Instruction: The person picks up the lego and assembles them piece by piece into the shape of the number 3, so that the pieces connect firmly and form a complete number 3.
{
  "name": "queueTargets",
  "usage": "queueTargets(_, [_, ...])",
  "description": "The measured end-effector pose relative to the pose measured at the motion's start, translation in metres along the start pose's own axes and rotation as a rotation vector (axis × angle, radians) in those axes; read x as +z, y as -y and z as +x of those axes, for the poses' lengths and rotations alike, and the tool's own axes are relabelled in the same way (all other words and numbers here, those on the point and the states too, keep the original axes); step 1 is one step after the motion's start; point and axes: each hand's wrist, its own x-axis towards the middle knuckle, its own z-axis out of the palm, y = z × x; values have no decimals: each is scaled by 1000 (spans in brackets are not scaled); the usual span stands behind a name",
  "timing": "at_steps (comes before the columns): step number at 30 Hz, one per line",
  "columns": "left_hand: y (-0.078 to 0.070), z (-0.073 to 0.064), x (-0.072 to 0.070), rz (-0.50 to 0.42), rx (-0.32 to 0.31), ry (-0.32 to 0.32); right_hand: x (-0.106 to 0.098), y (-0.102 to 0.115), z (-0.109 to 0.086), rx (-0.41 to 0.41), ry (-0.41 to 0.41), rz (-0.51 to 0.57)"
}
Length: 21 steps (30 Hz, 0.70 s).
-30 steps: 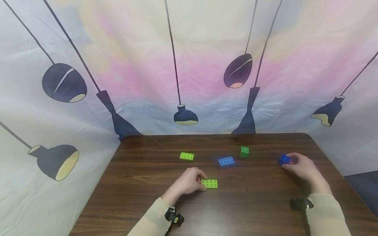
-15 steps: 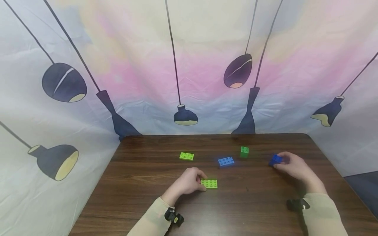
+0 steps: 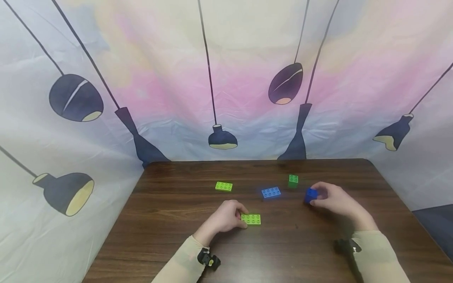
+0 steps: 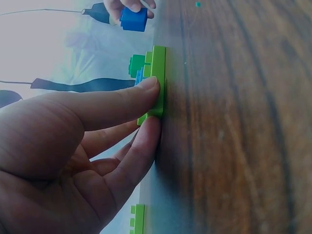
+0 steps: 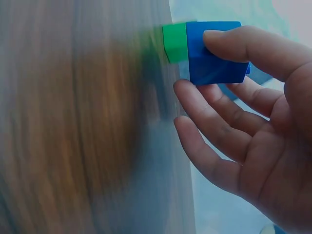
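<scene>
My left hand [image 3: 226, 217] pinches the left end of a lime-green toy building brick [image 3: 253, 219], which lies flat on the table with its studs up. Between thumb and fingers, my right hand [image 3: 335, 200] holds a small dark blue building brick [image 3: 311, 195]. That blue brick [image 4: 134, 19] hangs just above the tabletop in the left wrist view. Behind it to the left stands a small green brick [image 3: 293, 181], partly covered by the blue one in the right wrist view. A lighter blue, longer brick [image 3: 271, 192] lies between the two hands, farther back.
A second lime-green brick [image 3: 224, 186] lies toward the back left of the dark wooden table [image 3: 170, 220]. A fabric backdrop [image 3: 170, 78] printed with hanging lamps rises behind the table's far edge. Each wrist carries a small black camera.
My right hand has moved left across the table with the dark blue brick, closer to the green and lighter blue bricks. The left hand and its lime-green brick have stayed put.
</scene>
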Motion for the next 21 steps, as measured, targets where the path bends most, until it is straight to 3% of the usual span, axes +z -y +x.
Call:
queueTargets(12, [1, 1, 1, -8, -8, 0, 25, 23, 8, -36, 85, 30])
queueTargets(21, [1, 1, 0, -6, -1, -3, 39, 34, 11, -69, 106, 50])
